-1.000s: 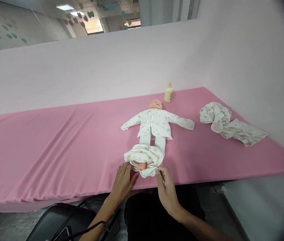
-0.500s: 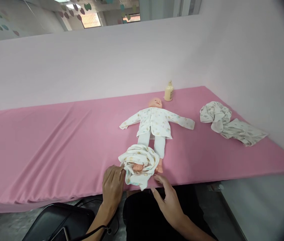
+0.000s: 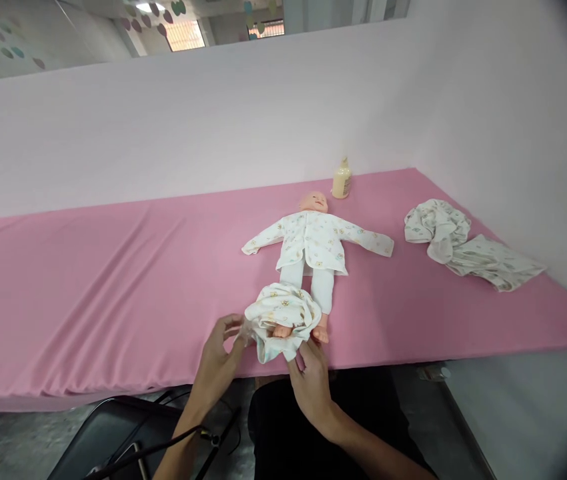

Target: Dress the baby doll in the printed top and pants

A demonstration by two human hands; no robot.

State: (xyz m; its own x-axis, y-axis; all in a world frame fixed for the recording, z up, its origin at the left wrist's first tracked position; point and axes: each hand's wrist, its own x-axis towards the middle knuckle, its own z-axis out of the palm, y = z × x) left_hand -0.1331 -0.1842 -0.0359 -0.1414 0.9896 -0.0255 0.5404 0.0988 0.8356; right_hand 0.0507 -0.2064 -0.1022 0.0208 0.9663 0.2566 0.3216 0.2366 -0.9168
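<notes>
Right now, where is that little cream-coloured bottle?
In the head view the cream bottle stands at the far edge of the pink table, against the back wall, just right of the doll and its head.

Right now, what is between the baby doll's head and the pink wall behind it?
In the head view, a small cream bottle stands between the doll's head and the pink wall, a little to the right.

A pink-covered table (image 3: 88, 280) stands against pale pink walls (image 3: 213, 120), black chair (image 3: 108, 433) below.
</notes>
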